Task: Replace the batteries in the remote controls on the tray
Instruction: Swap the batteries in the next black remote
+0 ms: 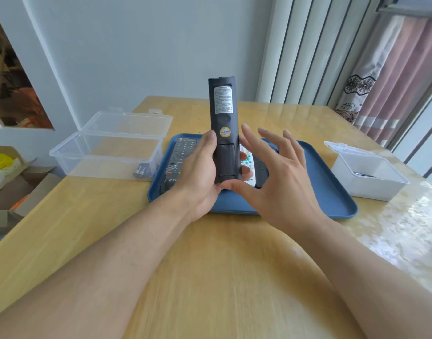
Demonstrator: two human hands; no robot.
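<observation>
My left hand (200,172) grips a long black remote (223,118) upright above the blue tray (327,189), its back side toward me with a white label, a yellow sticker and the battery cover shut. Spread and relaxed, my right hand (276,172) hovers just right of the remote's lower end, its thumb near the bottom edge. On the tray lie a black remote (180,155) face up, a white remote (248,165) with coloured buttons and a further dark remote (261,172), partly hidden. Several batteries (142,170) lie in the clear box's corner.
A clear plastic box (107,148) with its lid open stands left of the tray. A white box (367,174) with its lid open and a small dark item inside stands at the right. The wooden table (210,265) ends left, where cardboard boxes (16,192) sit on the floor.
</observation>
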